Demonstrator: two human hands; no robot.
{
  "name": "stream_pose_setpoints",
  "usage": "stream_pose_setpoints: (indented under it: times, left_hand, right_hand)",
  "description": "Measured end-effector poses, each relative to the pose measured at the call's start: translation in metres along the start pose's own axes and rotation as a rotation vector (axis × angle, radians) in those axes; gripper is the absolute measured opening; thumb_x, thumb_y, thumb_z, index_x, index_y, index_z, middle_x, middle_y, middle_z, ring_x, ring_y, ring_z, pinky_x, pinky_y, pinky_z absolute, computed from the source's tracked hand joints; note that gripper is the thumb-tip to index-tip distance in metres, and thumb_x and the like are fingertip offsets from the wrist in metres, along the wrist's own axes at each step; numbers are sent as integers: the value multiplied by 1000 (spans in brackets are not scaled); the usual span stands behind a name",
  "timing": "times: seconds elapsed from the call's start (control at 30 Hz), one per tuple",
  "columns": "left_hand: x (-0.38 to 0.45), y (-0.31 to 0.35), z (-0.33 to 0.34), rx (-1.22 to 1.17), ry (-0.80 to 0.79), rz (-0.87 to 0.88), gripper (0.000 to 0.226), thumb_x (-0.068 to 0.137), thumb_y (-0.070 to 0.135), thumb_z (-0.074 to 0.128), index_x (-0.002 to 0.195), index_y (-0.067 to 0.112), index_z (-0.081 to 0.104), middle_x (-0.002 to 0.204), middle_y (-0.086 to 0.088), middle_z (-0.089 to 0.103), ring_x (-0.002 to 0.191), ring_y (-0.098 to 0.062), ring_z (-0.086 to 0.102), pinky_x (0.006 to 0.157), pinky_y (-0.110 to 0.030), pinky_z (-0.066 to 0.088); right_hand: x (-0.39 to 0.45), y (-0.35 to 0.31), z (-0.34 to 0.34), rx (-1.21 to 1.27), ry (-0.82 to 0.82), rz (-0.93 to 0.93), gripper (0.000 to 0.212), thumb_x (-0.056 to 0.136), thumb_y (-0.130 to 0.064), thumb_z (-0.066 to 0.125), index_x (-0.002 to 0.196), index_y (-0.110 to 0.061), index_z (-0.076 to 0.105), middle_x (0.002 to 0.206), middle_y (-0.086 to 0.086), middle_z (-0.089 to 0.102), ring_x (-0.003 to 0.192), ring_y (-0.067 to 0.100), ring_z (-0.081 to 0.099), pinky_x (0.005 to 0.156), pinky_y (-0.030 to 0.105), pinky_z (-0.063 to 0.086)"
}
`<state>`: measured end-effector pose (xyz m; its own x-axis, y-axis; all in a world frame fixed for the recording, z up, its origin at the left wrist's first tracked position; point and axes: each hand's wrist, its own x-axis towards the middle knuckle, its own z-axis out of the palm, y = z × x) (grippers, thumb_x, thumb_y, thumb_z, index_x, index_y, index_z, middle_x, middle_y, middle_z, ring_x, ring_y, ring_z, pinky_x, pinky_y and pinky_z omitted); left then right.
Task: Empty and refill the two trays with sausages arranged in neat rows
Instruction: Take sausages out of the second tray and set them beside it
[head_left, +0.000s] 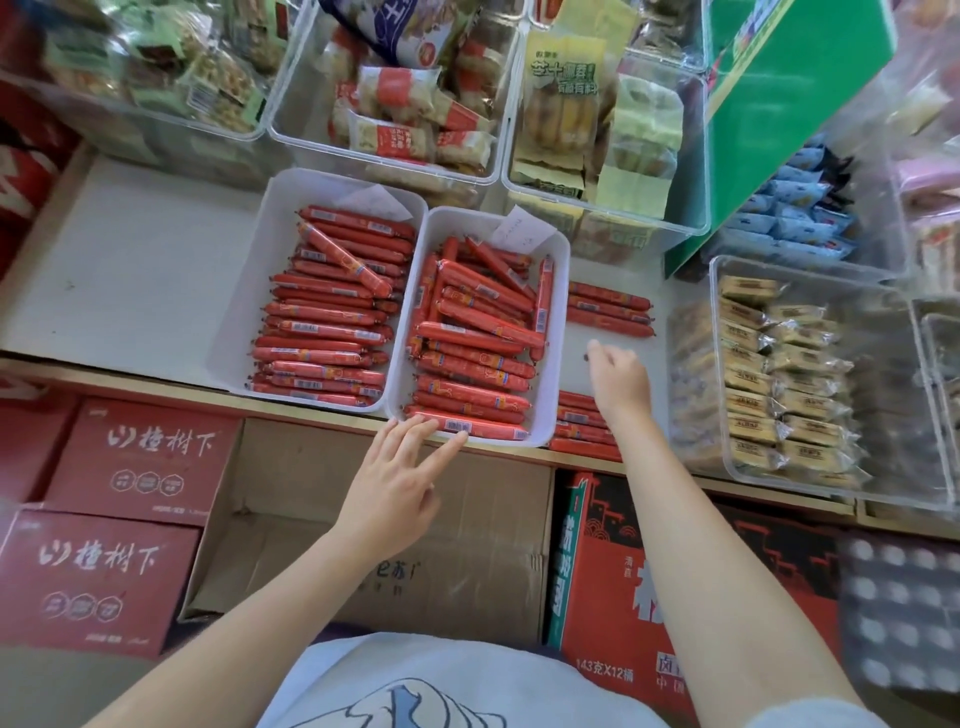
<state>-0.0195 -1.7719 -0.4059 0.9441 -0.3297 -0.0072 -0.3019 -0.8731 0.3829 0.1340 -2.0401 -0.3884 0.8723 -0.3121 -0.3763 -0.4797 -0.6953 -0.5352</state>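
Both trays are full — the left tray (244, 291) neat, the right tray (558, 332) messy. My left hand (397, 483) is open, touching its front sausage (467, 426); right hand (615, 376) loosely curled, empty. Some sausages (608, 309) wait on the bench (130, 270).

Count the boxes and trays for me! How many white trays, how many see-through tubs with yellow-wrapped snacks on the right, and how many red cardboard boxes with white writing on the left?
White trays: 2 (left tray, right tray)
See-through tubs with yellow-wrapped snacks on the right: 1
Red cardboard boxes, left: 2 (upper box, lower box)
Total: 5
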Motion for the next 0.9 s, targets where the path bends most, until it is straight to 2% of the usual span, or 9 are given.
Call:
stream_pose_setpoints:
  times: [0.07, 0.13, 0.23, 0.33, 0.53, 0.63, 0.77, 0.83, 0.9]
  left_hand:
    - [0, -1, 0, -3, -20, -11, 83, 71, 11, 74, 147, 28, 45, 140, -10, 50, 136, -30, 36, 118, -47, 18]
    - [0, -3, 1, -2, -35, -9, 84, 70, 12, 74, 148, 29, 44, 140, -9, 50, 136, -30, 36, 118, -45, 15]
    - [-1, -6, 0, -1, -46, 2, 84, 71, 12, 73, 149, 29, 43, 142, -10, 50, 137, -30, 35, 119, -42, 9]
    - [-2, -9, 0, -5, -65, 15, 84, 74, 14, 69, 151, 30, 39, 144, -8, 47, 139, -28, 34, 121, -40, 7]
    - [-3, -11, 1, -36, -81, 25, 84, 75, 13, 66, 151, 31, 36, 147, -8, 45, 142, -28, 33, 121, -48, 20]
    - [-2, -11, 2, -44, -59, 30, 81, 73, 13, 63, 150, 29, 41, 145, -10, 46, 140, -29, 34, 121, -45, 14]
    - [-2, -8, 4, -70, -24, 11, 83, 69, 11, 66, 147, 28, 45, 141, -10, 48, 137, -30, 35, 121, -44, 9]
    - [-1, -6, 7, -92, -1, -1, 85, 67, 8, 71, 146, 28, 45, 140, -10, 47, 135, -32, 37, 121, -46, 11]
    - [-1, -3, 9, -98, 20, -14, 81, 70, 10, 68, 145, 28, 45, 138, -10, 48, 134, -33, 38, 120, -47, 13]
  right_hand:
    - [-4, -36, 4, 60, 97, -179, 37, 96, -39, 41, 73, -18, 60, 95, 5, 59, 97, 26, 53, 91, 43, 43]
    - [-9, -71, 22, 62, 47, -363, 32, 97, -35, 46, 69, -22, 56, 86, 1, 57, 95, 23, 53, 89, 43, 45]
    - [-6, -94, 66, -157, -106, -508, 31, 97, -44, 50, 104, -18, 65, 107, 2, 60, 108, 23, 52, 95, 41, 41]
    - [2, -91, 92, -441, -94, -505, 58, 92, -62, 49, 128, -17, 53, 123, 5, 54, 116, 26, 48, 98, 42, 38]
    - [2, -82, 104, -529, -102, -475, 59, 86, -69, 52, 113, -16, 52, 114, 7, 56, 111, 30, 48, 92, 44, 36]
    - [-5, -91, 90, -195, -192, -394, 51, 90, -67, 50, 95, -16, 51, 88, 1, 61, 89, 24, 56, 76, 40, 37]
    - [-33, -107, 47, 456, -268, -155, 66, 85, -79, 38, 73, -15, 50, 61, 0, 49, 54, 17, 47, 56, 32, 40]
    - [-36, -100, 29, 921, -285, 90, 59, 90, -72, 42, 73, -17, 49, 56, 3, 48, 47, 19, 45, 48, 28, 40]
    - [-31, -81, 9, 1282, -239, 252, 40, 98, -51, 50, 89, -12, 55, 62, 6, 54, 51, 21, 52, 56, 32, 48]
